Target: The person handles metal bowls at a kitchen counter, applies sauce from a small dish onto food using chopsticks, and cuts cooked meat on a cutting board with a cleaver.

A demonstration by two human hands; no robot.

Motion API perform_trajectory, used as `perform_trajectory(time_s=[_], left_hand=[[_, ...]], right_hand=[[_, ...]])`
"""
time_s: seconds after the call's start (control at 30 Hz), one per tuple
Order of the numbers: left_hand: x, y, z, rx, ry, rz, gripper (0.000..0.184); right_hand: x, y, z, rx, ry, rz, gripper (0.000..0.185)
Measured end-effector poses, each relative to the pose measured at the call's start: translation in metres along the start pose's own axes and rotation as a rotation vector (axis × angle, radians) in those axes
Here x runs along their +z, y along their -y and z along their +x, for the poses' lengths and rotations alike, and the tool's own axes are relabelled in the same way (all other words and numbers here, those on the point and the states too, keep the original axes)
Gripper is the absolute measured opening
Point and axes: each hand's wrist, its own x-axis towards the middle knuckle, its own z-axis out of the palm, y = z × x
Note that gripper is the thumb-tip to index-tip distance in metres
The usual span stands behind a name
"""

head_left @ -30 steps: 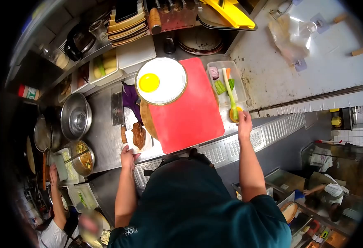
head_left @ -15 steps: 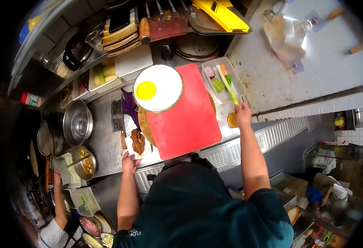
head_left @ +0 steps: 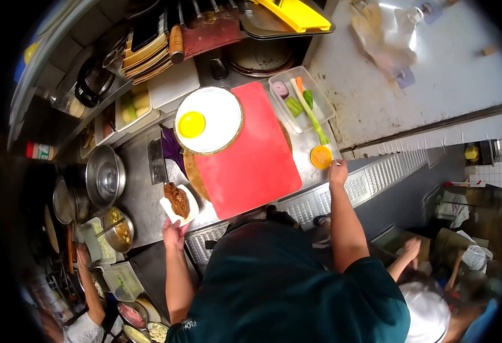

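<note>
In my left hand [head_left: 174, 234] is a small white dish [head_left: 192, 207], gripped by its near edge. A piece of brown glazed meat [head_left: 176, 200] lies in the dish. My right hand [head_left: 338, 173] is closed just beside an orange bowl [head_left: 321, 157] of orange sauce; what its fingers hold, if anything, is too small to tell. Beyond the bowl, a green onion stalk [head_left: 314, 119] hangs over the near edge of a clear container [head_left: 325, 106] with cut vegetables. A red cutting board [head_left: 251, 166] lies between my hands, a white plate [head_left: 222, 123] with a yellow round overlapping it.
A cleaver [head_left: 156, 157] and purple leaves [head_left: 172, 148] lie left of the board. Steel bowls [head_left: 105, 176] stand farther left. A co-worker's arm [head_left: 91, 286] reaches in at lower left; another person [head_left: 425, 308] is at lower right. A shelf with stacked trays [head_left: 145, 54] runs behind.
My right hand has let go of the green onion and moved down beside the orange bowl. The dish in my left hand has shifted slightly left and tilted. A person has appeared at lower right.
</note>
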Motion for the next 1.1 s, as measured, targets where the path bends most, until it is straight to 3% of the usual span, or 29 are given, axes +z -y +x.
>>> perform_trajectory(time_s=[0.13, 0.23, 0.5, 0.8, 0.9, 1.1], left_hand=[[-0.004, -0.036, -0.024, 0.053, 0.012, 0.087, 0.041], [0.013, -0.068, -0.050, 0.108, 0.053, 0.179, 0.039], [0.127, -0.098, -0.105, 0.109, 0.283, 0.282, 0.039], [0.301, -0.019, -0.146, -0.120, 0.804, 0.324, 0.040], [0.352, 0.013, -0.164, -0.237, 0.859, 0.482, 0.044], [0.405, 0.108, -0.169, -0.428, 0.880, 0.447, 0.046]], right_hand=[[0.027, -0.031, 0.008, 0.123, 0.108, 0.245, 0.019], [0.013, -0.009, -0.004, 0.203, 0.218, 0.387, 0.019], [0.009, -0.032, -0.011, 0.254, 0.151, 0.453, 0.021], [-0.114, -0.064, -0.082, 0.321, 0.058, 0.692, 0.007], [-0.157, -0.083, -0.103, 0.350, 0.019, 0.697, 0.006], [-0.232, -0.106, -0.148, 0.398, -0.109, 0.660, 0.004]])
